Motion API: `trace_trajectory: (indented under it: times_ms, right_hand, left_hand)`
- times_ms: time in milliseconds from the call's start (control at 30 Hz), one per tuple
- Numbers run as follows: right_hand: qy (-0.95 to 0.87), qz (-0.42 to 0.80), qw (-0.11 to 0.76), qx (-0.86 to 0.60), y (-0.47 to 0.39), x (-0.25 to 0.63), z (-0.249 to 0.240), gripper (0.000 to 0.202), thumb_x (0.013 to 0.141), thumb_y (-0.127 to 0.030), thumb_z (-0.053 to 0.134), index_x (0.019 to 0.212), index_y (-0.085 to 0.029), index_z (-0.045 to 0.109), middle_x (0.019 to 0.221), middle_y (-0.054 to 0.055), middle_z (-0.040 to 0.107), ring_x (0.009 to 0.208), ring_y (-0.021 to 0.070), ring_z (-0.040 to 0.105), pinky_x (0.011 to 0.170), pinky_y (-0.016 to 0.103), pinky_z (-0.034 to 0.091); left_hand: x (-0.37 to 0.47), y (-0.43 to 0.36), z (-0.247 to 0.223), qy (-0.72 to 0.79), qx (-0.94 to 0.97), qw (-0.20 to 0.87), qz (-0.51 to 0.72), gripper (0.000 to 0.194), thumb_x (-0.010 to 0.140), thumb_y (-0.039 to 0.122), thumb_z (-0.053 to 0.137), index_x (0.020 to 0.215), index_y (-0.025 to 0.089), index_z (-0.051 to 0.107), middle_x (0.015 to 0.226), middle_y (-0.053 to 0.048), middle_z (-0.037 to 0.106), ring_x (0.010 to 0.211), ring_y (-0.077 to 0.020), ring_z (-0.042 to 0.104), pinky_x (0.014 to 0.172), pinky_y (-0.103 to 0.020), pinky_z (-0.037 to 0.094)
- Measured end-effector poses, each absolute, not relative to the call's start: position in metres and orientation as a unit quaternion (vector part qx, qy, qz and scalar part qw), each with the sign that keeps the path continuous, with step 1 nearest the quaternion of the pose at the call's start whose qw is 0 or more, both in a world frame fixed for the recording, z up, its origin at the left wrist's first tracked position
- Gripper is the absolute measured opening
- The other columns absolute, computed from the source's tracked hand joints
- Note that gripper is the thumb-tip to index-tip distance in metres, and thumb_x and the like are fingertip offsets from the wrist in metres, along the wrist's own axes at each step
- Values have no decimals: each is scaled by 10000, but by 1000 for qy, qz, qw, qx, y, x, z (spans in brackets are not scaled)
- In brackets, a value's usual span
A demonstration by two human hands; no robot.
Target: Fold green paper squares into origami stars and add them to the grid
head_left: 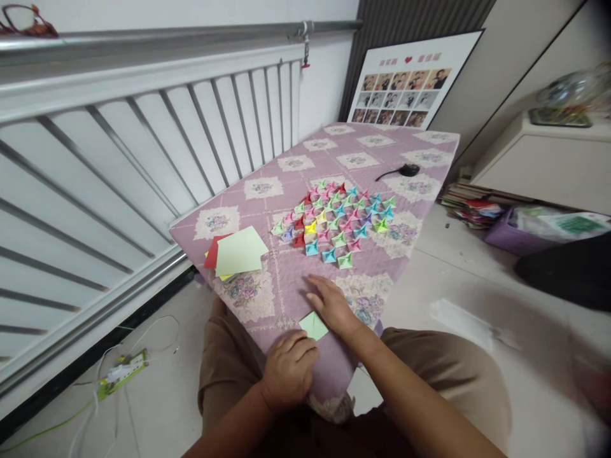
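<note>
A small pale green sheet of folding paper (pixel 314 326) lies near the front of the cloth-covered table, a crease line showing on it. My left hand (pixel 290 366) is closed at its lower left edge, fingers bent and tips on the paper. Along the paper's right side rests my right hand (pixel 334 306), open, with its fingers stretched out over the cloth. Beyond the hands stand rows of folded paper pieces (pixel 338 239) in green, pink, red, blue and yellow. To the left is a stack of larger paper sheets (pixel 241 250), pale green on top with red and yellow beneath.
The purple floral tablecloth (pixel 296 299) narrows towards me between my knees. A black round object with a cord (pixel 409 170) lies at the far right. A white radiator (pixel 191 140) borders the left side, with a power strip (pixel 123 374) on the floor below.
</note>
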State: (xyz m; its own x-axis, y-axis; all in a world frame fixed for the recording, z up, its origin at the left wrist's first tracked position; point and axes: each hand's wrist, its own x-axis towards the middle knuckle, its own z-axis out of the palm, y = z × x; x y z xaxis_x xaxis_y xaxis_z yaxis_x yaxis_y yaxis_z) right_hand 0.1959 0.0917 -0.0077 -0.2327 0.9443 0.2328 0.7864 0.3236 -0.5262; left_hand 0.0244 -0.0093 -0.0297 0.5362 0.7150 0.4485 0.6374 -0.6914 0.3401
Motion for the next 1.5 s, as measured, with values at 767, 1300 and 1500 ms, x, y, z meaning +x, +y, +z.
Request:
trace_trajectory:
  times_ms: [767,1300,1500]
  right_hand:
    - [-749,151,220,-607,28,207,-7,99,850,-256,556,904,-233,636,878,23,638,880,209,577,789,343,345]
    - [-749,208,212,-593,33,212,-3,172,813,-242,594,971,-267,655,897,19,636,903,215,575,780,352,340]
    - [-740,217,229,-594,34,210,-2,101,779,-217,609,877,-239,624,835,4,624,843,195,571,754,331,343]
  left_hand:
    - [28,29,-12,497,797,216,267,312,835,114,494,1117,217,580,1000,-38,630,915,-171,591,807,-318,512]
    - [21,61,15,505,801,308,95,250,794,151,575,1029,228,607,1064,-42,539,986,-183,524,902,-302,426]
    - [20,62,18,493,807,312,89,218,794,159,577,1004,221,568,1050,-35,541,956,-175,530,861,-295,429]
